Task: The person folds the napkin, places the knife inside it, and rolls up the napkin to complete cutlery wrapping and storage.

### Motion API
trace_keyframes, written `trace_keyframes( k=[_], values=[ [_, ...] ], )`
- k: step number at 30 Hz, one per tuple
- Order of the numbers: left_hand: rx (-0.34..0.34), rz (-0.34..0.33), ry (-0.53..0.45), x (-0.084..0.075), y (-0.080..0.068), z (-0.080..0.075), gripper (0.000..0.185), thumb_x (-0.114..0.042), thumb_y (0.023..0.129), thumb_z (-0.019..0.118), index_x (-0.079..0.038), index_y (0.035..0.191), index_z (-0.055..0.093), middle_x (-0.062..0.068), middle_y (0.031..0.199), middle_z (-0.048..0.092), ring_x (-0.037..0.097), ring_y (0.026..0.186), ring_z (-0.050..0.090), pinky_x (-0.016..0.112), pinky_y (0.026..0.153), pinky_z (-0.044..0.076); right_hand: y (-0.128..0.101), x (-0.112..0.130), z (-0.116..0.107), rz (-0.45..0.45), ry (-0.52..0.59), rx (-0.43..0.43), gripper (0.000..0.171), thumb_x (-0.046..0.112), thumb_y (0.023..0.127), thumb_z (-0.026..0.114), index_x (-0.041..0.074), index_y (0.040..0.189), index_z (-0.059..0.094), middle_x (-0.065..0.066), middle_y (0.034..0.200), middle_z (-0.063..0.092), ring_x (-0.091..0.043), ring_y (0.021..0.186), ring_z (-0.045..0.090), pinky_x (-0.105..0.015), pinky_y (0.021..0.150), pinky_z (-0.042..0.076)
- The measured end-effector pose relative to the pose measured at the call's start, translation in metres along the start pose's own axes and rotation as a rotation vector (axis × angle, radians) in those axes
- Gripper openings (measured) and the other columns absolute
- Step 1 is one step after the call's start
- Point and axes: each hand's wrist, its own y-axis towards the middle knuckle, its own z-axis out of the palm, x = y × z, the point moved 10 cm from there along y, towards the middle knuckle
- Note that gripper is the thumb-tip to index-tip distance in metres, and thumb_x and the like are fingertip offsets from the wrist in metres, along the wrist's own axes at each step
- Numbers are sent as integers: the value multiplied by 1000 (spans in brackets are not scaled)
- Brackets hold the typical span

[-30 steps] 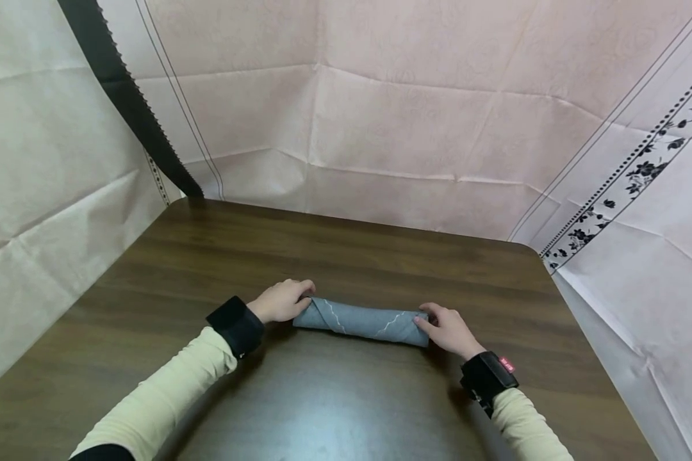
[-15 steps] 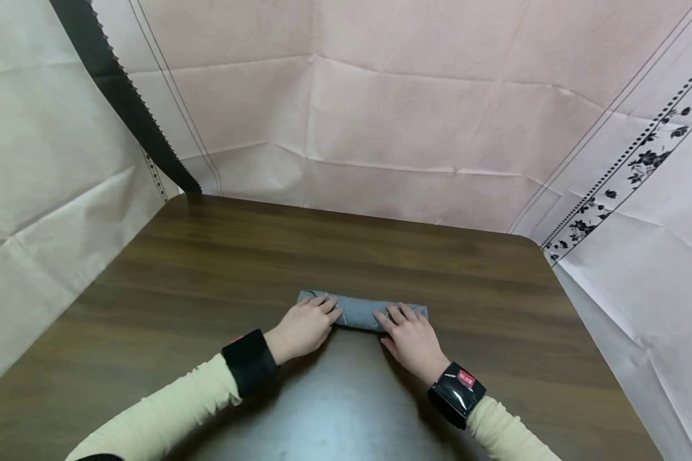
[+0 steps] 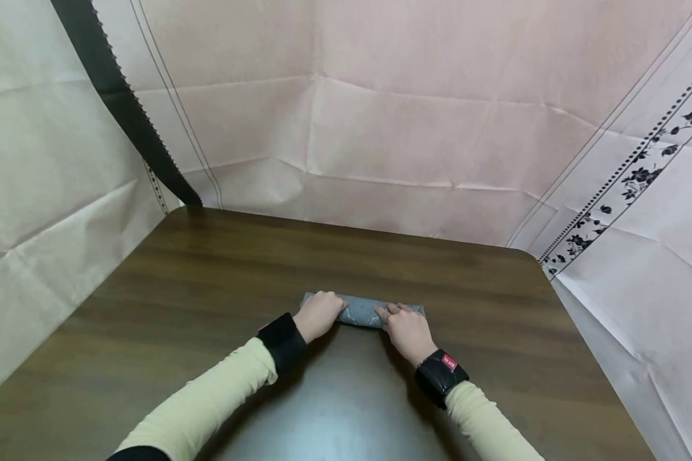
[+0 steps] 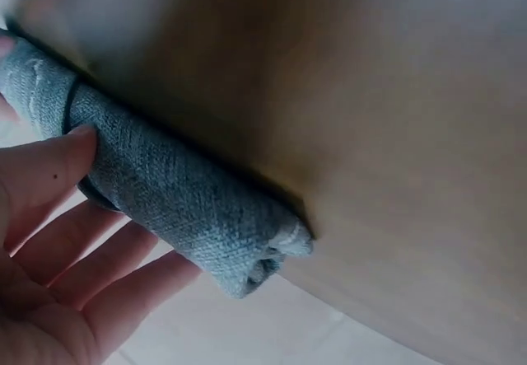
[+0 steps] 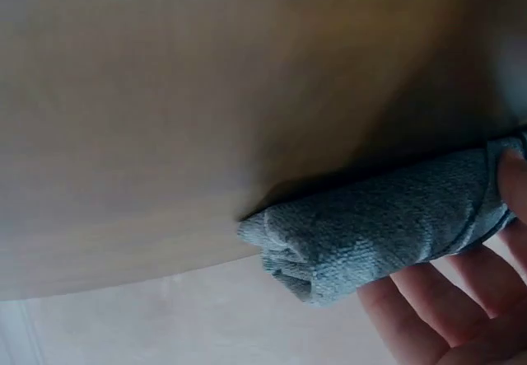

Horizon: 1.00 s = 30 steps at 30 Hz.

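Observation:
A rolled-up blue-grey cloth with thin white line markings lies crosswise on the brown table. My left hand holds its left part. In the left wrist view the thumb lies on the near side of the cloth and the fingers pass behind it; a dark line crosses the roll beside the thumb. My right hand grips the right part. There, in the right wrist view, the thumb and fingers hold the cloth from opposite sides, and its folded layers show at the free end.
The brown wood-grain table has rounded far corners. Behind it hangs a creased pale pink sheet, and a black strip runs down at the left. Another sheet with a black floral border hangs at the right.
Both hands have moved inward from the ends of the rolled cloth to its upper face nearer the middle. The left hand's fingers, spread over the roll half a second ago, now curl around it.

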Motion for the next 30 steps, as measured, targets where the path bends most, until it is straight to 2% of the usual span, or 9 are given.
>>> trace_keyframes(
  k=[8,11,15,18,20,22,23,25,30],
  values=[
    [-32,-168,-66,29,41,12,29,1,89,53,-10,62,57,8,64,55,20,61,56,30,53,43,29,-39,27,84,15,52,38,13,75,74,18,112,67,-6,100,66,-25,78,63,-35,56,49],
    [-45,-195,-78,37,53,17,30,-1,89,54,-9,61,57,8,62,54,19,58,55,28,52,40,35,-50,35,131,36,78,38,13,76,73,19,114,66,-6,103,66,-25,77,63,-35,54,49],
    [-16,-186,-138,41,63,22,23,1,87,56,-6,66,61,10,68,60,21,63,57,28,55,40,38,-62,38,202,89,117,40,12,79,70,17,118,63,-9,111,63,-28,89,61,-37,61,50],
    [66,-212,-189,44,61,24,13,-5,88,57,-4,94,68,13,96,64,25,88,60,32,72,45,37,-67,33,267,166,146,42,17,83,67,12,124,58,-15,121,56,-34,107,53,-44,77,48],
    [100,-250,-219,44,57,20,31,-16,90,56,-6,120,59,16,121,55,29,112,51,42,89,41,35,-70,26,325,203,150,47,24,85,64,9,128,53,-20,127,50,-37,118,44,-49,86,42],
    [109,-297,-227,45,49,13,51,-31,92,52,-10,137,41,17,140,37,33,129,32,53,99,27,32,-71,20,400,232,148,54,32,88,59,8,134,46,-22,134,42,-39,126,33,-54,92,35],
    [105,-318,-224,45,46,9,57,-38,92,49,-12,141,35,17,144,29,33,133,21,57,101,20,30,-70,16,437,244,144,57,35,89,57,8,137,42,-23,137,38,-40,128,29,-56,93,33],
    [63,-354,-218,44,38,0,65,-47,92,45,-14,144,26,17,148,19,33,136,11,60,102,12,26,-69,10,498,257,133,63,41,89,54,9,141,35,-22,141,31,-40,131,22,-59,94,29],
    [-60,-423,-193,42,19,-17,72,-55,90,40,-13,146,22,17,149,15,33,137,7,61,101,9,20,-54,2,561,342,131,69,44,90,51,9,144,26,-23,144,24,-41,133,15,-61,96,24]
  ],
)
